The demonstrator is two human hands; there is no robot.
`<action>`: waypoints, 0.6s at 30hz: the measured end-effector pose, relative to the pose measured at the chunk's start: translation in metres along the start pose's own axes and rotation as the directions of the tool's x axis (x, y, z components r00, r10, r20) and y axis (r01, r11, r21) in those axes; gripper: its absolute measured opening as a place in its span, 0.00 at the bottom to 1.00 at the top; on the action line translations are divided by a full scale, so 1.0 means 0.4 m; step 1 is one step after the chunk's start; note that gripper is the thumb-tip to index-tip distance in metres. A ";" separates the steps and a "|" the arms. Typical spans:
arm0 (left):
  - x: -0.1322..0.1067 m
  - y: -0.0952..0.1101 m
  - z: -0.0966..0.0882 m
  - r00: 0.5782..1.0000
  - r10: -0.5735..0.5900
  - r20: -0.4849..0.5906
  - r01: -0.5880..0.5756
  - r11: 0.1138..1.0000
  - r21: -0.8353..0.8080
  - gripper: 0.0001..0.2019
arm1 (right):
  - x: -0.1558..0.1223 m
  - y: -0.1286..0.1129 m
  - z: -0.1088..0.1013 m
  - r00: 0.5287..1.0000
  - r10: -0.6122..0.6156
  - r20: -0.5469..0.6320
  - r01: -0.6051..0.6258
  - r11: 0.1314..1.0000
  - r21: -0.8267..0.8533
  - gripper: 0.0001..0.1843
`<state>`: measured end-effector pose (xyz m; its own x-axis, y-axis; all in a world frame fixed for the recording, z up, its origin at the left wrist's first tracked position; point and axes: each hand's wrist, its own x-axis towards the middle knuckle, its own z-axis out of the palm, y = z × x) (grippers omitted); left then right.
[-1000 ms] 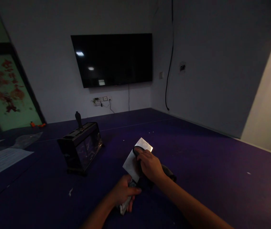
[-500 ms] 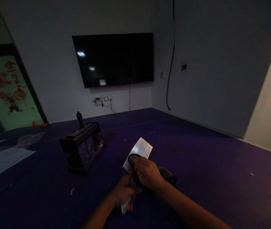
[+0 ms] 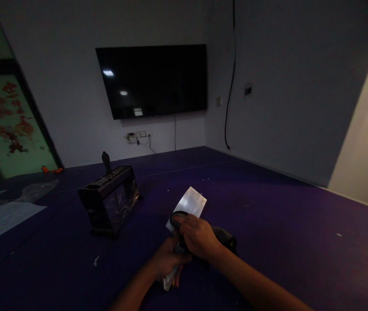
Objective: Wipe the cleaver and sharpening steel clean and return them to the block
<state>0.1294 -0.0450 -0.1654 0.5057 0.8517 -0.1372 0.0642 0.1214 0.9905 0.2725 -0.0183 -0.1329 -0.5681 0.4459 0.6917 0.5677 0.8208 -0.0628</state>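
Note:
Near the front of the purple surface, a flat silver-grey rectangular piece (image 3: 192,201) lies at a slant. My right hand (image 3: 200,236) is closed on a dark rounded object (image 3: 177,217) with a greyish top, whose kind I cannot make out. This object overlaps the near end of the silver piece. Just below, my left hand (image 3: 167,259) wraps around a pale crumpled item (image 3: 168,280) that looks like cloth or wrapping. Thumb and fingers show on either side of it. Partly hidden behind my right wrist is a dark bulky thing (image 3: 225,236).
A black frame-like stand (image 3: 109,201) with an upright handle is to the left. Printed paper (image 3: 7,221) and clear plastic (image 3: 37,190) lie at far left. White scraps (image 3: 96,261) dot the purple surface (image 3: 284,224). A television (image 3: 154,82) hangs on the wall.
My right hand and the dark rounded object have shifted slightly left and down along the silver piece. The left hand keeps its hold. The whole view has shifted slightly.

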 end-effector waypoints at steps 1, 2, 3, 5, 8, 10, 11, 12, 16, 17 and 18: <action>-0.002 0.003 0.001 1.000 -0.013 0.005 0.013 1.000 0.003 0.12 | 0.001 0.001 -0.001 1.000 0.022 0.002 -0.022 1.000 -0.008 0.13; -0.004 0.006 0.002 1.000 -0.027 0.011 0.027 1.000 0.008 0.12 | 0.002 0.003 -0.002 0.999 0.047 0.001 -0.047 0.999 -0.017 0.13; -0.005 0.008 0.003 0.999 -0.038 0.011 0.038 0.999 0.010 0.12 | 0.004 0.006 -0.003 0.997 0.072 -0.003 -0.072 0.997 -0.026 0.13; -0.006 0.008 0.004 0.999 -0.050 -0.010 0.050 0.999 0.005 0.11 | 0.007 0.012 -0.006 0.992 0.122 -0.012 -0.123 0.992 -0.039 0.13; -0.004 0.002 0.002 0.997 -0.055 -0.053 0.055 0.998 -0.009 0.13 | 0.010 0.021 -0.008 0.984 0.178 -0.014 -0.178 0.984 -0.029 0.14; -0.001 -0.004 0.000 0.997 -0.049 -0.061 0.048 0.999 -0.015 0.14 | 0.011 0.023 -0.010 0.981 0.193 -0.011 -0.193 0.981 -0.001 0.14; 0.001 -0.007 -0.001 0.997 -0.042 -0.058 0.041 0.999 -0.016 0.14 | 0.010 0.022 -0.010 0.981 0.196 -0.007 -0.196 0.981 0.016 0.14; 0.003 -0.008 -0.002 0.998 -0.034 -0.054 0.033 0.999 -0.015 0.14 | 0.010 0.019 -0.011 0.980 0.198 -0.001 -0.197 0.980 0.033 0.14; 0.007 -0.005 -0.003 0.999 -0.022 -0.031 0.022 1.000 0.002 0.12 | 0.010 -0.001 -0.017 0.984 0.169 0.047 -0.173 0.981 0.088 0.14; 0.006 -0.003 -0.003 0.999 -0.017 -0.031 0.017 1.000 0.000 0.12 | 0.011 -0.006 -0.018 0.987 0.147 0.066 -0.153 0.983 0.098 0.14; 0.006 0.000 -0.002 0.999 -0.008 -0.035 0.008 1.000 -0.005 0.12 | 0.011 -0.010 -0.019 0.989 0.121 0.087 -0.130 0.986 0.104 0.14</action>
<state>0.1299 -0.0428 -0.1657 0.4750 0.8679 -0.1452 0.0638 0.1306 0.9894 0.2722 -0.0220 -0.1241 -0.5450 0.5712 0.6138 0.5718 0.7886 -0.2262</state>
